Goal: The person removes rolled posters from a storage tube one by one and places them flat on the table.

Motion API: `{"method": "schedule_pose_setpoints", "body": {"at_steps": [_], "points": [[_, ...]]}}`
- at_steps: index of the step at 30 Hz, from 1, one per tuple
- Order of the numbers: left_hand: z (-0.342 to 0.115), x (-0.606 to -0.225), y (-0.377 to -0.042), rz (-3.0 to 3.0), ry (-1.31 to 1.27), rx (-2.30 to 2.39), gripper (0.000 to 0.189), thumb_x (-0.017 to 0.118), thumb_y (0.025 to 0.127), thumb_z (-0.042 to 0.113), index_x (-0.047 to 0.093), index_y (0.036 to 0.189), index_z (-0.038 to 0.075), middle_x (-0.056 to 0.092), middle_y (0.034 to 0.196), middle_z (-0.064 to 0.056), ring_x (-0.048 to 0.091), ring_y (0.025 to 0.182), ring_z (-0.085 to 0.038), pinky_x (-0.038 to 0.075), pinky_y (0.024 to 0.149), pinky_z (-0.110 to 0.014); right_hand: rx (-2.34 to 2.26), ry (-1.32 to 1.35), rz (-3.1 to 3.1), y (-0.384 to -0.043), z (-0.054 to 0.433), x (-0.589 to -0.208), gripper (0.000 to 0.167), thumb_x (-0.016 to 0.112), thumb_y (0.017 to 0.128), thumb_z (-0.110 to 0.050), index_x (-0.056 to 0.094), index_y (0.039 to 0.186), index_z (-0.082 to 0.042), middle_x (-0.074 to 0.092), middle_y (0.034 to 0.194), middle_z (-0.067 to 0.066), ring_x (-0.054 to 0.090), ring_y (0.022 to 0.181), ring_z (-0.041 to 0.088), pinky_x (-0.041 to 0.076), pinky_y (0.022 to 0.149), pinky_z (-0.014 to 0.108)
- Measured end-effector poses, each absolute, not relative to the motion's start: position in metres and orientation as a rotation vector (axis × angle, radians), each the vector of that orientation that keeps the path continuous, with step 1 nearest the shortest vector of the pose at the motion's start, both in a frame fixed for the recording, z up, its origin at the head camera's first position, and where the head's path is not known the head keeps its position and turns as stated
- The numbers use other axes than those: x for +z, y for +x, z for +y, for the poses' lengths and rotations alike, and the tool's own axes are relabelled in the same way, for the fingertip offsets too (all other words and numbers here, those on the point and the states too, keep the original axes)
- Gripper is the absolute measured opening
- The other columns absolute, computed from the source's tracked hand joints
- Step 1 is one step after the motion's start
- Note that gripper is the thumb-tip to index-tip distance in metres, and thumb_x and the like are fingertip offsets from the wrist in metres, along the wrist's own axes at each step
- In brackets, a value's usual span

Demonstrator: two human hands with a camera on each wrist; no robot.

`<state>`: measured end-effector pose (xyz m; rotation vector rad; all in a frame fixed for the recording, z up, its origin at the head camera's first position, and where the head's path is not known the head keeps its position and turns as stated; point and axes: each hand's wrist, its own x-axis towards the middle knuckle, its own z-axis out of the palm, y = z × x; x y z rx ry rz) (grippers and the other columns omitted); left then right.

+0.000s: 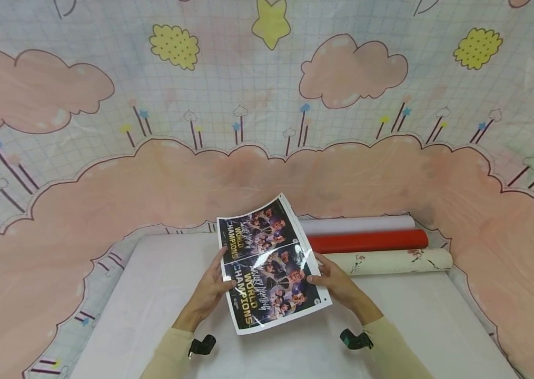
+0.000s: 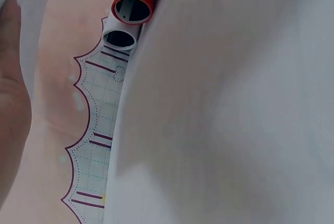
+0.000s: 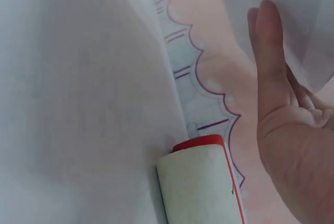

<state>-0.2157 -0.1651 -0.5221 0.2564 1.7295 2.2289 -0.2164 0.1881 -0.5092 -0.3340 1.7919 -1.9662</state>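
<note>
A glossy poster sheet [image 1: 272, 263], printed twice with a dark "World Champions" picture inside a white border, is held up at a tilt over the table. My left hand [image 1: 210, 287] pinches its left edge, thumb on the printed face and fingers behind. On the opposite edge my right hand [image 1: 338, 281] pinches it the same way. The sheet's pale back shows in the right wrist view beside the right hand [image 3: 292, 114]. In the left wrist view only part of the left hand [image 2: 13, 93] appears, at the left border.
Three rolls lie side by side at the table's back right: a white roll [image 1: 357, 225], a red roll [image 1: 371, 241] and a cream flowered roll [image 1: 399, 261]. The white table [image 1: 153, 295] is bordered by a patterned cloth [image 1: 153, 184] with clouds and stars.
</note>
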Motion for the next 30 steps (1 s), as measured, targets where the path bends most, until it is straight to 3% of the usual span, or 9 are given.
{"method": "schedule_pose_setpoints", "body": {"at_steps": [5,12,16,19,22,30], "points": [[-0.166,-0.523,-0.212,1.776,0.201,2.291,0.106,0.061,0.085,-0.012,-0.002,0.158,0.034,0.016,0.165,-0.006,0.058,0.12,-0.001,0.046,0.102,-0.019,-1.87,-0.224,2.025,-0.214,0.184,-0.516,0.07,0.07,0.091,-0.023,0.036,0.15,-0.007,0.066,0.127,0.018,0.073,0.099,0.025,0.059,0.084,0.035],[-0.169,-0.522,-0.214,1.847,0.05,2.38,0.101,0.058,0.091,-0.002,-0.01,0.155,0.037,0.03,0.159,-0.011,0.065,0.111,-0.008,0.05,0.097,-0.022,-1.782,-0.254,2.143,-0.21,0.186,-0.513,0.061,0.069,0.092,-0.021,0.045,0.145,-0.004,0.069,0.12,0.019,0.073,0.091,0.025,0.06,0.08,0.035],[-0.178,-0.521,-0.22,1.878,-0.119,2.404,0.076,0.052,0.1,0.013,0.004,0.158,0.023,0.048,0.145,-0.012,0.067,0.105,-0.008,0.053,0.091,-0.023,-1.741,-0.293,2.11,-0.208,0.189,-0.511,0.061,0.07,0.091,-0.022,0.046,0.143,-0.002,0.071,0.114,0.017,0.073,0.088,0.024,0.061,0.076,0.036],[-0.185,-0.521,-0.223,1.944,-0.198,2.355,0.055,0.047,0.103,0.021,0.026,0.153,0.006,0.062,0.126,-0.005,0.066,0.1,-0.007,0.054,0.086,-0.024,-1.722,-0.312,2.083,-0.208,0.192,-0.511,0.063,0.072,0.09,-0.024,0.046,0.143,-0.002,0.073,0.11,0.017,0.074,0.085,0.026,0.061,0.073,0.037],[-0.19,-0.52,-0.223,1.978,-0.249,2.306,0.044,0.046,0.104,0.022,0.041,0.142,-0.001,0.069,0.108,0.005,0.067,0.096,-0.007,0.055,0.082,-0.024,-1.731,-0.298,2.053,-0.209,0.195,-0.513,0.066,0.073,0.089,-0.024,0.045,0.145,-0.004,0.073,0.107,0.016,0.074,0.084,0.026,0.061,0.074,0.038],[-0.197,-0.521,-0.219,1.946,-0.349,2.368,0.043,0.046,0.104,0.018,0.04,0.141,-0.004,0.069,0.104,0.007,0.067,0.094,-0.005,0.056,0.081,-0.024,-1.794,-0.259,2.0,-0.214,0.199,-0.518,0.062,0.074,0.088,-0.021,0.045,0.14,-0.002,0.071,0.113,0.021,0.073,0.089,0.027,0.06,0.08,0.042]]}}
